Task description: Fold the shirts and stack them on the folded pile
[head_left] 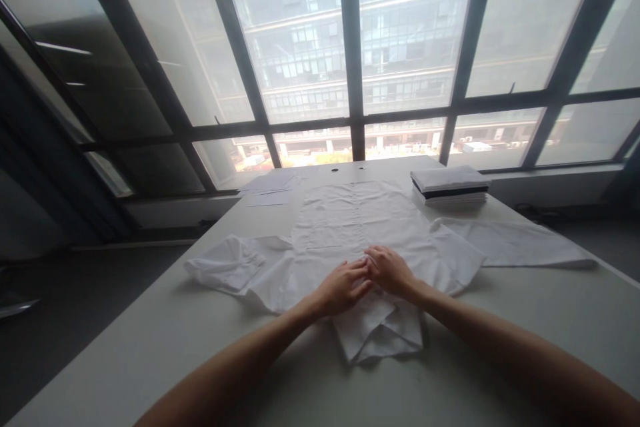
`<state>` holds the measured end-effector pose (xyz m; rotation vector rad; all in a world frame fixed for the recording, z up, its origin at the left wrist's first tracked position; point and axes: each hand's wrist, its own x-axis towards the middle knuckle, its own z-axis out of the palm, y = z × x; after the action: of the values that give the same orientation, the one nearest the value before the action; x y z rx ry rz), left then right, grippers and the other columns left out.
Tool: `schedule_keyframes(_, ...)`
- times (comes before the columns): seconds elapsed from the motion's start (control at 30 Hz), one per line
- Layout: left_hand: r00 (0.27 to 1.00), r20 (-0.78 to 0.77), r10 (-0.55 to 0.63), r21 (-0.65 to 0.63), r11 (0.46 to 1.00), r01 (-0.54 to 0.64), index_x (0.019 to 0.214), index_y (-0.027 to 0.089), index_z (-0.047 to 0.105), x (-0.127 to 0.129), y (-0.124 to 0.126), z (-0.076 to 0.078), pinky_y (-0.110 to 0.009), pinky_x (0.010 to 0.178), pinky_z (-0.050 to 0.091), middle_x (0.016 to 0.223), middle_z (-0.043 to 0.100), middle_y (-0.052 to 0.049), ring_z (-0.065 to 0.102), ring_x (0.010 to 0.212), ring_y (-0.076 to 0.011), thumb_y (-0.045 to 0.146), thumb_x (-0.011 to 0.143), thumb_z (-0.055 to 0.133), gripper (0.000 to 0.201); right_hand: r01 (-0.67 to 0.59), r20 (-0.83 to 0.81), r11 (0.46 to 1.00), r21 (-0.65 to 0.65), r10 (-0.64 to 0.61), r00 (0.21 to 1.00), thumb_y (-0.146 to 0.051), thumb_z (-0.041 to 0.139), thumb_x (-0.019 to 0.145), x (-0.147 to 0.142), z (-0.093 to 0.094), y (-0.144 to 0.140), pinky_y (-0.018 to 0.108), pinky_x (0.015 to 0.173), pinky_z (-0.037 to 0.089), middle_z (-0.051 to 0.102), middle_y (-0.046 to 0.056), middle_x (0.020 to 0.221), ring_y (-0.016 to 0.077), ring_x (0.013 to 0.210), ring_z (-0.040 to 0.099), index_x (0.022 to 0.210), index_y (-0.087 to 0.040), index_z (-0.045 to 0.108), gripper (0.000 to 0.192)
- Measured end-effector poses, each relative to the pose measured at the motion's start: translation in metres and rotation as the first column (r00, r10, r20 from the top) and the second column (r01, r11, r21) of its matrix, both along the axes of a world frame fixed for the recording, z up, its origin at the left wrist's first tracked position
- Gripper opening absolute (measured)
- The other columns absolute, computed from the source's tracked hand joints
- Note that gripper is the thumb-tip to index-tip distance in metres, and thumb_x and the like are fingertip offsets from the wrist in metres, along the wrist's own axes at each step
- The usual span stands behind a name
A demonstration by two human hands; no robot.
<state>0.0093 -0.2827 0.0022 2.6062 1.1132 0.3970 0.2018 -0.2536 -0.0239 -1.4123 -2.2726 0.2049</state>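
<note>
Left hand: my left hand lies palm down on the white cotton shirt, fingers together and pointing up and to the right. It grips nothing; it lies flat on the cloth.
Right hand: my right hand lies palm down just beside the left, fingers angled left. The fingertips of both hands meet or nearly meet at the shirt's middle line. It too rests flat, with nothing clasped.
Arms: both forearms are bare and reach forward from the bottom edge. They converge in a narrow V, the left from low left, the right from low right.
Shirt: it is spread flat directly under and beyond my hands, front upward, with a chest pocket just past my left fingers. One short sleeve lies out to the left of my left hand, the other to the right of my right hand. The collar end is bunched just below my wrists, nearest me.
Table: the pale grey tabletop carries everything.
Beyond right hand: a stack of folded white and dark garments sits well apart, far right.
Right of right hand: another flat white cloth lies past the sleeve.
Beyond left hand: loose white paper sheets lie at the far edge.
</note>
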Motion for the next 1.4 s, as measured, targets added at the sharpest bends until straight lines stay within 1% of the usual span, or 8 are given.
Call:
schedule_keyframes(0.13, 0.989, -0.094, 0.114, 0.083, 0.991, -0.107, 0.157, 0.024, 0.04, -0.009, 0.016, -0.008, -0.057, 0.124, 0.016, 0.164, 0.034, -0.009, 0.023, 0.154, -0.0304, 0.043, 0.105, 0.043, 0.055, -0.022, 0.006, 1.0, 0.022, 0.022, 1.0, -0.025, 0.041, 0.101, 0.002, -0.003, 0.008, 0.041, 0.118, 0.032, 0.05, 0.019, 0.152, 0.0276, 0.144, 0.042, 0.144, -0.012, 0.054, 0.047)
schedule_keyframes(0.33, 0.972, -0.208, 0.107, 0.073, 0.993, -0.093, 0.161, 0.028, 0.029, -0.018, 0.023, -0.022, -0.062, 0.122, 0.015, 0.167, 0.025, -0.009, 0.017, 0.155, -0.0326, 0.055, 0.105, 0.036, 0.063, -0.049, 0.111, 0.992, -0.119, 0.063, 0.992, -0.046, 0.035, 0.105, 0.004, -0.01, 0.01, 0.056, 0.122, 0.018, 0.028, 0.019, 0.165, 0.0325, 0.155, 0.02, 0.158, -0.017, 0.038, 0.06)
schedule_keyframes(0.47, 0.97, -0.21, 0.12, 0.081, 0.991, -0.105, 0.16, 0.029, 0.034, -0.017, 0.022, -0.021, -0.06, 0.122, 0.015, 0.168, 0.025, -0.008, 0.018, 0.155, -0.0323, 0.055, 0.105, 0.035, 0.06, 0.182, 0.182, 0.968, -0.172, -0.15, 0.972, -0.059, 0.026, 0.104, 0.027, -0.013, 0.026, 0.064, 0.12, 0.01, 0.021, 0.02, 0.167, 0.035, 0.156, 0.015, 0.16, -0.016, 0.033, 0.071)
schedule_keyframes(0.6, 0.97, -0.209, 0.126, 0.073, 0.991, -0.113, 0.16, 0.03, 0.033, -0.018, 0.023, -0.021, -0.058, 0.123, 0.015, 0.168, 0.024, -0.006, 0.017, 0.156, -0.0316, 0.055, 0.105, 0.035, 0.061, 0.444, 0.242, 0.883, -0.15, -0.403, 0.883, -0.054, 0.026, 0.105, 0.074, -0.018, 0.052, 0.06, 0.12, 0.016, 0.025, 0.024, 0.165, 0.0351, 0.155, 0.019, 0.157, -0.008, 0.035, 0.071)
schedule_keyframes(0.73, 0.97, -0.208, 0.127, 0.058, 0.991, -0.117, 0.16, 0.03, 0.033, -0.017, 0.023, -0.02, -0.058, 0.123, 0.014, 0.168, 0.024, -0.005, 0.017, 0.156, -0.0312, 0.056, 0.105, 0.034, 0.061, 0.539, 0.219, 0.841, -0.052, -0.517, 0.827, -0.045, 0.028, 0.106, 0.099, -0.018, 0.063, 0.058, 0.12, 0.019, 0.033, 0.027, 0.161, 0.0356, 0.152, 0.026, 0.152, -0.003, 0.042, 0.064)
schedule_keyframes(0.9, 0.971, -0.199, 0.134, 0.073, 0.99, -0.121, 0.159, 0.031, 0.034, -0.017, 0.022, -0.021, -0.058, 0.123, 0.015, 0.168, 0.025, -0.005, 0.018, 0.155, -0.0315, 0.058, 0.105, 0.034, 0.061, 0.325, 0.091, 0.942, 0.089, -0.332, 0.939, -0.037, 0.029, 0.106, 0.07, -0.011, 0.053, 0.053, 0.122, 0.013, 0.029, 0.021, 0.165, 0.0302, 0.155, 0.018, 0.154, -0.008, 0.041, 0.057)
schedule_keyframes(1.07, 0.971, -0.203, 0.128, 0.082, 0.99, -0.113, 0.16, 0.03, 0.034, -0.017, 0.022, -0.021, -0.059, 0.122, 0.015, 0.168, 0.025, -0.006, 0.019, 0.155, -0.0321, 0.057, 0.105, 0.033, 0.061, 0.029, 0.119, 0.998, -0.06, -0.022, 0.993, -0.043, 0.039, 0.103, 0.039, -0.012, 0.041, 0.056, 0.122, 0.016, 0.019, 0.014, 0.169, 0.0295, 0.156, 0.014, 0.159, -0.02, 0.034, 0.061)
schedule_keyframes(1.4, 0.969, -0.209, 0.128, 0.04, 0.992, -0.123, 0.159, 0.035, 0.034, -0.031, 0.03, -0.017, -0.066, 0.12, 0.008, 0.168, 0.023, -0.005, 0.017, 0.155, -0.0338, 0.058, 0.105, 0.032, 0.059, 0.05, 0.177, 0.983, -0.174, -0.018, 0.984, -0.049, 0.031, 0.105, 0.041, -0.009, 0.038, 0.053, 0.123, 0.013, 0.023, 0.016, 0.168, 0.0314, 0.156, 0.016, 0.16, -0.016, 0.034, 0.064)
